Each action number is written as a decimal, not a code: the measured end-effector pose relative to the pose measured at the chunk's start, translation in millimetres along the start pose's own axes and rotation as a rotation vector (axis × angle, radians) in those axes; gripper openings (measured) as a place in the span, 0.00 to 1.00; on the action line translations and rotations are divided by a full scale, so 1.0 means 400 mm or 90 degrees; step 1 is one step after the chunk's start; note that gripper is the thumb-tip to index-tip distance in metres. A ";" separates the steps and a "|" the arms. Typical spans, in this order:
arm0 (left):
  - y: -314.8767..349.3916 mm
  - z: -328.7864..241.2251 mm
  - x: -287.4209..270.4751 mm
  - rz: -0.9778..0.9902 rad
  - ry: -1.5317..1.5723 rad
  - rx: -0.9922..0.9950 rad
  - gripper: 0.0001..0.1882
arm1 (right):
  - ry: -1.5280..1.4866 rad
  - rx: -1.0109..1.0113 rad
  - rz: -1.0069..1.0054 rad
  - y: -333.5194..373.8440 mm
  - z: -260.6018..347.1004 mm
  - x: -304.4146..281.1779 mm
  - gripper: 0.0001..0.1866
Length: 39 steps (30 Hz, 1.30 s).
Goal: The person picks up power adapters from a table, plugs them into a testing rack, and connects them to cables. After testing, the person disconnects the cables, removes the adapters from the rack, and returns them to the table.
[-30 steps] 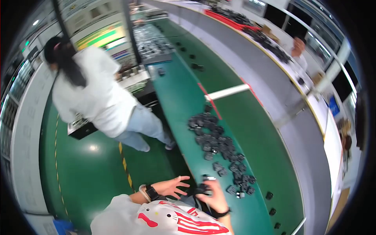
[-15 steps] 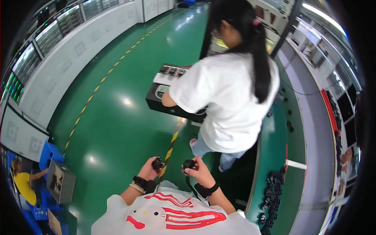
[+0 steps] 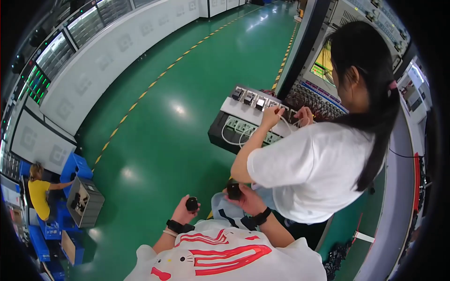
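Green floor [image 3: 154, 154] of workshop; L hand [image 3: 182, 212] & R hand [image 3: 251, 201] both occupied

Striped line [image 3: 161, 77] crosses at approx. 10 to 11 o'clock from view centre, w/ white cabinets [image 3: 125, 44] beyond it. L hand, at 7 o'clock, has its fingers closed around small black piece [image 3: 191, 203]. R hand, btw. 5 and 6 o'clock, is gripping second black piece [image 3: 234, 191]; exact kind of both pcs. I cannot tell. Both are held up, apart from each other. Each wrist wears a black band [image 3: 261, 217].

Co-worker in white shirt [image 3: 300, 164] is at 3 to 4 o'clock, near R hand, w/ own hands over white-topped device box [image 3: 230, 106] at approx. 1 o'clock. Many dark pcs. [image 3: 336, 260] lie at 4 to 5 o'clock. Person in yellow [image 3: 38, 201], at 8 to 9 o'clock, reaches toward grey bin [image 3: 93, 213].
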<state>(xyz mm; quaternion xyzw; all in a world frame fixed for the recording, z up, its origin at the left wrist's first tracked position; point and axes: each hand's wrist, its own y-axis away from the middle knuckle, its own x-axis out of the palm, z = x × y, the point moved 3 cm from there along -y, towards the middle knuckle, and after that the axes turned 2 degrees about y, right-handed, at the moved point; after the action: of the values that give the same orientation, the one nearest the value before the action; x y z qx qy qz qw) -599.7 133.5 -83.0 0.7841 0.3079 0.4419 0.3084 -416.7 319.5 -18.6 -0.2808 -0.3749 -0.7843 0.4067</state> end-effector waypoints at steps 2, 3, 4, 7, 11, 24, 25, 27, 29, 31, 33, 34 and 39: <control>-0.071 -0.053 0.049 0.020 -0.053 0.006 0.18 | -0.001 0.034 -0.058 -0.046 -0.018 -0.097 0.20; -0.106 -0.081 0.079 0.014 -0.064 0.002 0.18 | 0.000 0.075 -0.114 -0.069 -0.025 -0.136 0.18; -0.140 -0.108 0.131 0.050 -0.057 0.008 0.17 | -0.043 0.047 -0.090 -0.076 -0.012 -0.138 0.16; -0.237 -0.178 0.295 0.092 -0.076 -0.022 0.14 | 0.304 -0.076 -0.151 -0.126 0.073 -0.103 0.19; -0.394 -0.175 0.436 0.114 -0.132 -0.076 0.13 | -0.091 -0.054 -0.091 -0.265 0.019 -0.294 0.26; -0.570 -0.325 0.571 0.240 -0.243 -0.511 0.14 | 0.903 -0.363 -0.343 -0.329 0.203 -0.065 0.33; -0.597 -0.352 0.577 0.238 -0.262 -0.539 0.14 | 0.893 -0.363 -0.355 -0.352 0.199 -0.049 0.32; -0.654 -0.399 0.600 0.360 -0.337 -0.566 0.17 | 0.865 -0.345 -0.402 -0.434 0.184 -0.017 0.31; -0.685 -0.471 0.653 0.440 -0.427 -0.573 0.19 | 0.786 -0.416 -0.501 -0.482 0.213 0.030 0.25; -0.704 -0.585 0.766 0.529 -0.528 -0.495 0.21 | 0.570 -0.446 -0.689 -0.520 0.221 0.049 0.19; -0.801 -0.670 0.833 0.787 -0.557 -0.151 0.22 | 0.474 -0.367 -0.806 -0.552 0.157 0.016 0.13; -0.826 -0.719 0.902 0.830 -0.586 -0.082 0.25 | 0.284 -0.306 -0.909 -0.559 0.097 -0.020 0.12; -1.030 -0.798 1.090 0.562 -0.609 0.112 0.18 | -0.326 -0.259 -1.092 -0.609 0.038 -0.049 0.09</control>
<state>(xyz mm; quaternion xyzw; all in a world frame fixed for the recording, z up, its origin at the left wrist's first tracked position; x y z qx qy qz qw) -784.9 785.8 -41.2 0.9691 -0.1785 0.1027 0.1356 -611.2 434.9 -112.2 -0.1375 -0.3883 -0.7820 -0.4678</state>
